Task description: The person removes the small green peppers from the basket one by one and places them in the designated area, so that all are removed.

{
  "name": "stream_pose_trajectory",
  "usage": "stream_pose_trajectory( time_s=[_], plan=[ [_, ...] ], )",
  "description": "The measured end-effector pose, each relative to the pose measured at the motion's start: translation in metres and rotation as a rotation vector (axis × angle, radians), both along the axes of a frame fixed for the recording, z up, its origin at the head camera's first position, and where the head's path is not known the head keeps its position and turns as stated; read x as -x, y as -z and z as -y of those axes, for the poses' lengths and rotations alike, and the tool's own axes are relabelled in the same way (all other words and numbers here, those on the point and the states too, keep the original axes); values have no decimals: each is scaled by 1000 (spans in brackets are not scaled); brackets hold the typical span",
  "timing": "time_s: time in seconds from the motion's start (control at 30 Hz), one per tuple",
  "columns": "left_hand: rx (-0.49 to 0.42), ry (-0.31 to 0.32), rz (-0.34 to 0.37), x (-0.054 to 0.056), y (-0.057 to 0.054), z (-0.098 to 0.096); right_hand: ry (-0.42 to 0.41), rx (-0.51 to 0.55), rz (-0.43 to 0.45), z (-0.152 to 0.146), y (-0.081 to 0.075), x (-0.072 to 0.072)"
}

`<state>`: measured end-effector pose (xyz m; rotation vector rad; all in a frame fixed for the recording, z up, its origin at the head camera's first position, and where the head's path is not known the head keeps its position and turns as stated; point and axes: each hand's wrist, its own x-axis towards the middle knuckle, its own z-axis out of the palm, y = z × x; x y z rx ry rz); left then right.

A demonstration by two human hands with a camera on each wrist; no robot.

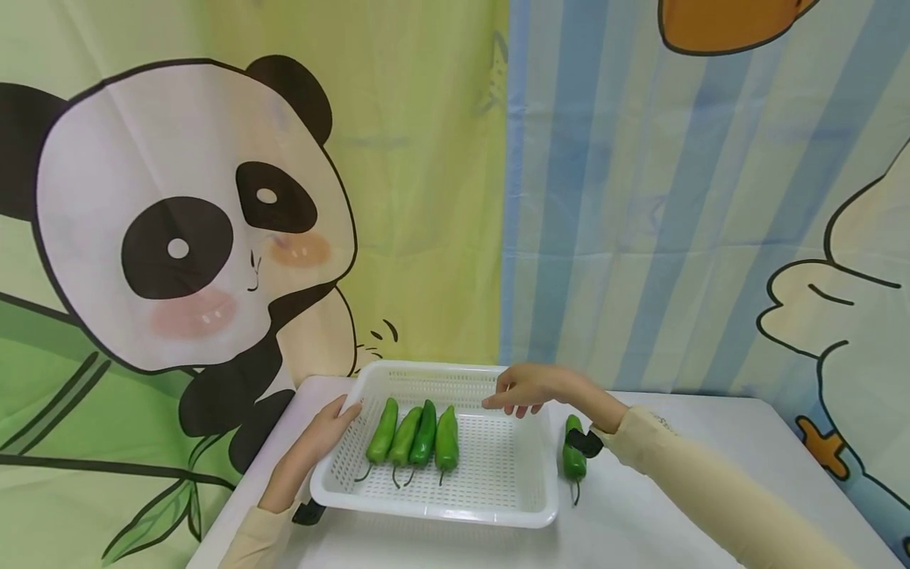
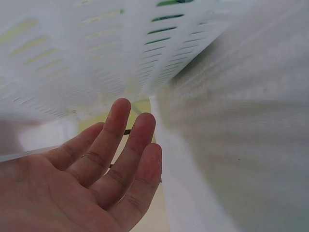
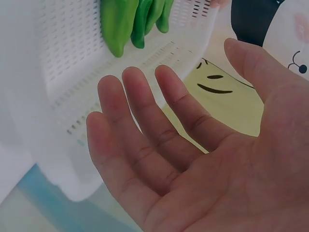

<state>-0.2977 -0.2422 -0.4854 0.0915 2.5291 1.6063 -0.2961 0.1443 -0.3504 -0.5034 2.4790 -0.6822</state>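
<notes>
A white perforated plastic basket (image 1: 426,514) stands on the table with several green peppers (image 1: 446,442) side by side in its left half, stems toward the front. At its left rim, my left hand (image 1: 327,431) holds the edge, thumb over the rim; in the left wrist view the other fingers (image 2: 145,135) extend loosely outside the wall. My right hand (image 1: 529,387) hovers over the basket's back right corner, holding nothing, its fingers (image 3: 145,116) spread and slightly bent. Another green pepper (image 1: 573,458) lies on the table right of the basket, partly hidden by the right wrist's black strap.
The white table (image 1: 682,474) extends right of the basket. Behind it hangs a printed curtain (image 1: 426,197) with a panda and blue stripes, close to the table's back edge.
</notes>
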Motion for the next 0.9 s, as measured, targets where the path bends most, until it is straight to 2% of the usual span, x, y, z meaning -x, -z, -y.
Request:
stream_pose_trajectory(
  time_s=[0.13, 0.43, 0.67, 0.9],
  plan=[
    [-6, -1, -4, 0, 0, 1, -8, 2, 1, 14, 8, 4],
    [-3, -5, 2, 0, 0, 0, 3, -15, 10, 42, 38, 15],
    [6, 7, -7, -1, -1, 1, 41, -23, -5, 56, 58, 23],
    [5, 9, -25, -1, 0, 1, 94, -116, -54, 70, 71, 30]
  ],
)
